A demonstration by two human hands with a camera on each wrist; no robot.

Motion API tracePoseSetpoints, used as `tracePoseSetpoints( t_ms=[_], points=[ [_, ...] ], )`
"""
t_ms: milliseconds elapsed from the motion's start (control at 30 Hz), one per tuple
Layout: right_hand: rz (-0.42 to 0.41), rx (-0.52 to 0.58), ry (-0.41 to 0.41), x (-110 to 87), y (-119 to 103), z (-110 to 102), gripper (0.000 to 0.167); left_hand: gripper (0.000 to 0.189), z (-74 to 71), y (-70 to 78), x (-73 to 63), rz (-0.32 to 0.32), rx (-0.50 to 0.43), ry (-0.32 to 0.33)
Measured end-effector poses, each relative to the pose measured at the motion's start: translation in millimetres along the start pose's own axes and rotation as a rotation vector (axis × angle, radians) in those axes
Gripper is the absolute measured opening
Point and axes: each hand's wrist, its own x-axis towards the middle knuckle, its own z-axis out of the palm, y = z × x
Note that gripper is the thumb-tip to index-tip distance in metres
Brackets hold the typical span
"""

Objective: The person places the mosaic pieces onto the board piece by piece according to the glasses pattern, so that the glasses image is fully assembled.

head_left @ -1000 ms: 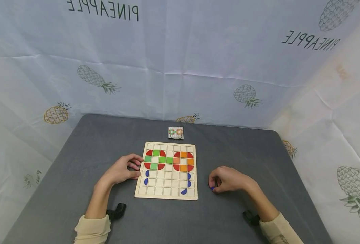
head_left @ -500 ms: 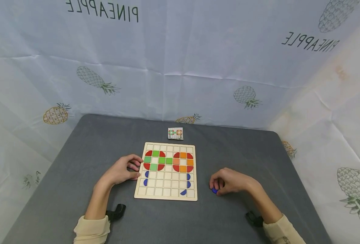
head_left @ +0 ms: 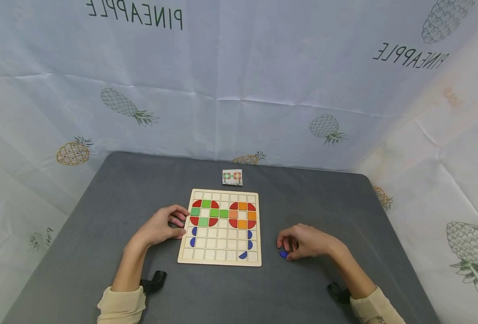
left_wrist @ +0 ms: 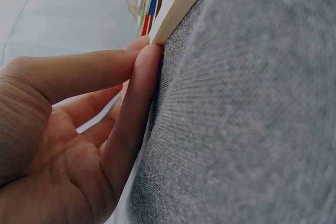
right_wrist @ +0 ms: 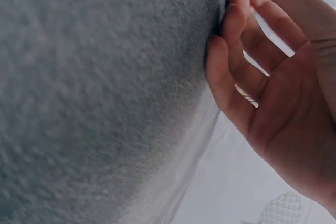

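In the head view, a square wooden grid board (head_left: 212, 256) lies flat on the table with several red, green, orange and blue pieces on it. My left hand (head_left: 159, 228) rests its fingertips against the board's left edge, and the left wrist view shows thumb and finger right at the wooden edge (left_wrist: 168, 22). To the right of the board, my right hand (head_left: 306, 240) pinches a blue rounded piece (head_left: 283, 254) between thumb and fingers, close over the table. Only a sliver of that piece shows at the top of the right wrist view.
A small pattern card (head_left: 232, 177) lies behind the board. The dark grey table (head_left: 141, 180) ends at a white pineapple-print cloth (head_left: 222, 67). Black wrist straps sit on both forearms.
The blue piece beneath my right fingertips has come more into view, and the right hand has shifted very slightly. My left hand stays at the board's edge.
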Motion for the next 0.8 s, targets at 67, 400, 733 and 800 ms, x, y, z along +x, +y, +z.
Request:
tracePoseSetpoints(
  t_ms=[67, 400, 733, 800],
  points=[
    [-0.012, -0.005, 0.004, 0.5, 0.5, 1.3, 0.025, 0.047, 0.1, -0.6, 0.6, -0.005, 0.001, 0.001],
    [-0.030, 0.014, 0.020, -0.1, 2.5, 3.2, 0.017, 0.046, -0.1, -0.9, 1.5, -0.015, -0.001, 0.003],
    [-0.130, 0.027, 0.070, 20.1, -20.2, 2.1, 0.015, 0.047, 0.7, -0.7, 1.3, -0.022, -0.005, -0.001],
    [-0.169, 0.016, 0.064, 34.1, -33.4, 4.2, 0.016, 0.046, 0.3, -0.3, 1.2, -0.025, -0.006, 0.002]
  ],
)
